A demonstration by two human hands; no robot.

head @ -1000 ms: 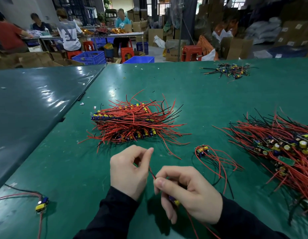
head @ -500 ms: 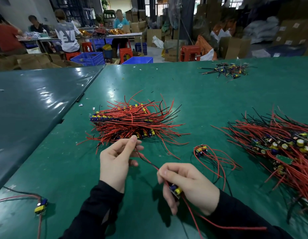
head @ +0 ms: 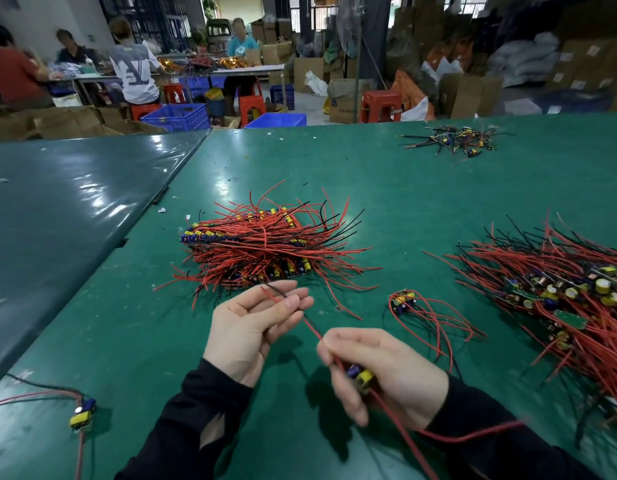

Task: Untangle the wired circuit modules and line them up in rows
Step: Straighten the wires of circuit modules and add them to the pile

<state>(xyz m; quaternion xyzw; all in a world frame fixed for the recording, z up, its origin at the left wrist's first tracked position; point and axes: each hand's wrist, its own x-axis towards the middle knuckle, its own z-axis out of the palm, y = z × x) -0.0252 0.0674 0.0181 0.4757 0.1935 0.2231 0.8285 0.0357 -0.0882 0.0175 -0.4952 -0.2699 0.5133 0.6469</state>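
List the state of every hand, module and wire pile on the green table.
Left hand: pinching wire ends.
Right hand: gripping one module.
Wires: stretched between hands.
Centre pile: lined up in rows.
Right pile: tangled.
Small bundle: loose, set apart.
Single module: lying apart, far left.

I see a green work table (head: 421, 188) butting a darker table (head: 75, 202) on my left, both glossy under overhead light, and beyond them a warehouse floor with red stools (head: 381, 105), blue crates (head: 177, 116), stacked cardboard boxes (head: 577, 60) and bright rear windows (head: 302, 16).
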